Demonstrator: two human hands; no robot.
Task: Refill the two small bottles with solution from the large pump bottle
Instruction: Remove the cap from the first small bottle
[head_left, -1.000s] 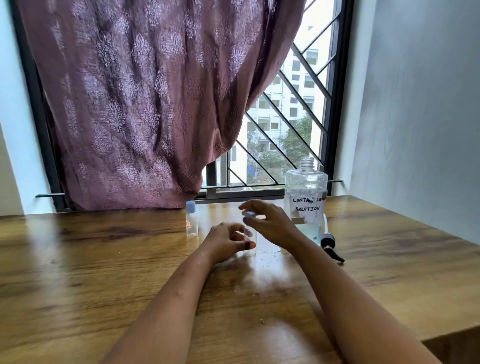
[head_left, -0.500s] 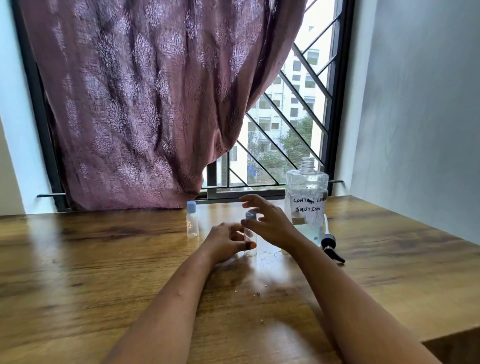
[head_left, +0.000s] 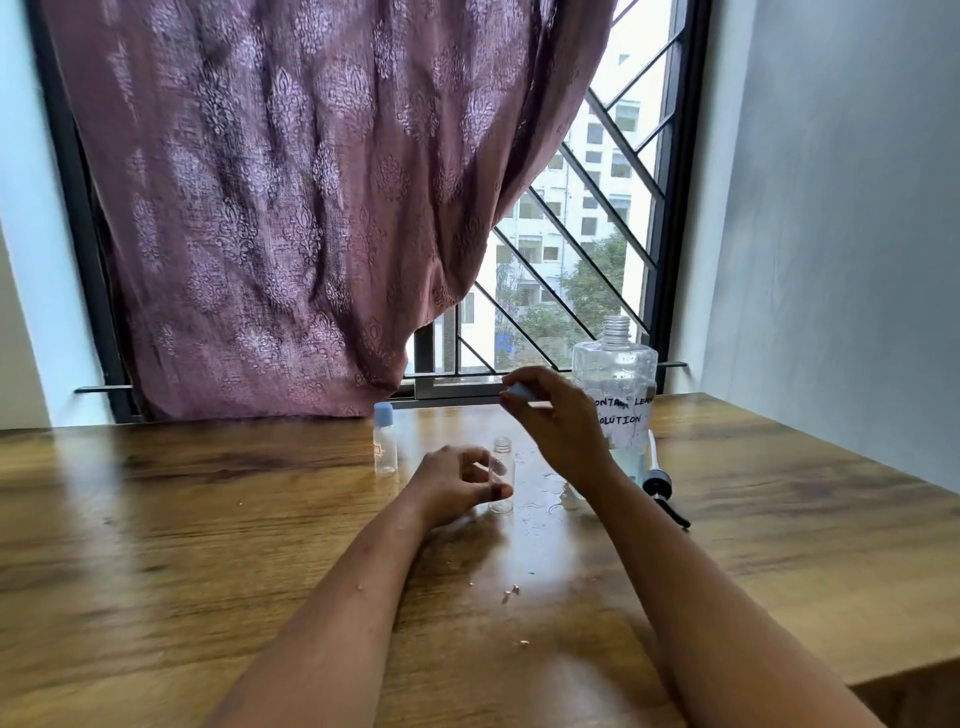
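A small clear bottle (head_left: 502, 475) stands uncapped on the wooden table (head_left: 156, 519), held at its side by my left hand (head_left: 457, 483). My right hand (head_left: 558, 421) hovers above and to the right of it, pinching its pale blue cap (head_left: 519, 391). A second small bottle (head_left: 385, 439) with a blue cap stands upright to the left. The large clear bottle (head_left: 615, 395), labelled as contact lens solution, stands open behind my right hand, partly hidden by it. Its black pump head (head_left: 662, 491) lies on the table to the right.
Drops of liquid (head_left: 540, 506) wet the table between the small bottle and the large one. Small crumbs (head_left: 511, 592) lie nearer me. A purple curtain (head_left: 311, 208) and a barred window stand behind the table; a wall runs along the right.
My right hand has lifted the blue cap off the small bottle and raised it up and to the right. My left hand keeps its hold on the bottle.
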